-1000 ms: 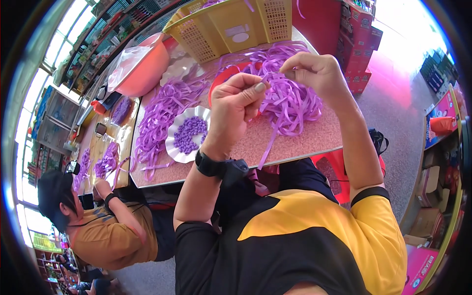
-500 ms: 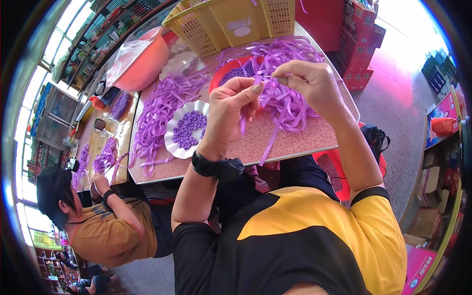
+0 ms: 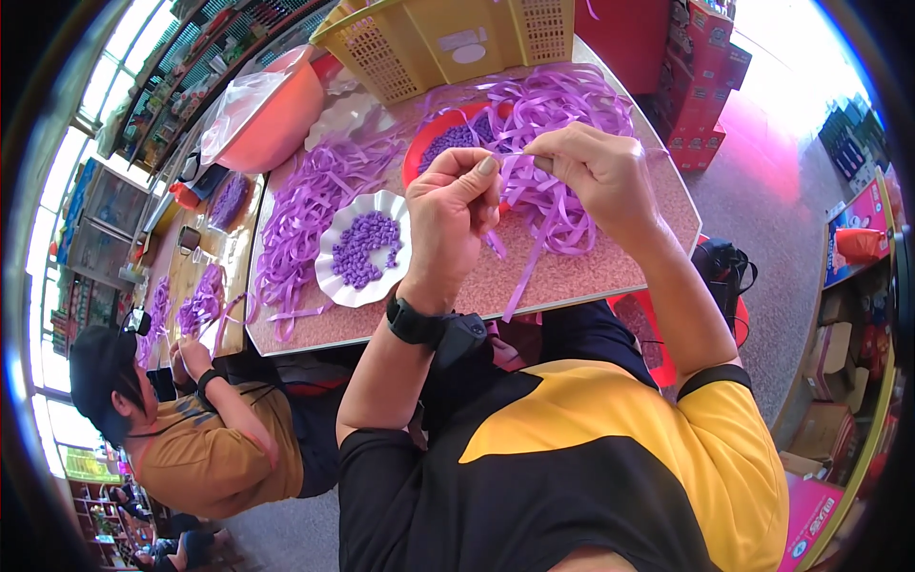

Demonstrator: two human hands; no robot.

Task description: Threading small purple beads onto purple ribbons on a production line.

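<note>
Over the table, my left hand (image 3: 448, 205) is closed, thumb and forefinger pinching a purple ribbon (image 3: 496, 244) whose tail hangs below the fingers. To its right, my right hand (image 3: 596, 176) is also closed in a pinch. A thin pale-purple strand spans the short gap between both sets of fingertips; its exact ends are hidden. Behind the hands lies a heap of purple ribbons (image 3: 562, 224), beside a red bowl (image 3: 413, 157) holding small purple beads (image 3: 456, 140). Left of my left wrist stands a white fluted dish (image 3: 353, 297) with more purple beads (image 3: 365, 250).
Another ribbon pile (image 3: 305, 205) covers the table's left side. A yellow crate (image 3: 410, 62) and a pink tub (image 3: 276, 119) stand at the back. A co-worker (image 3: 210, 429) sits at the left by a wooden table. Red boxes (image 3: 696, 95) are stacked beyond the right corner.
My left hand has turned slightly, and the ribbon tail under it has shifted right. The strand between the fingertips now looks purple rather than white. My right hand has moved only a little.
</note>
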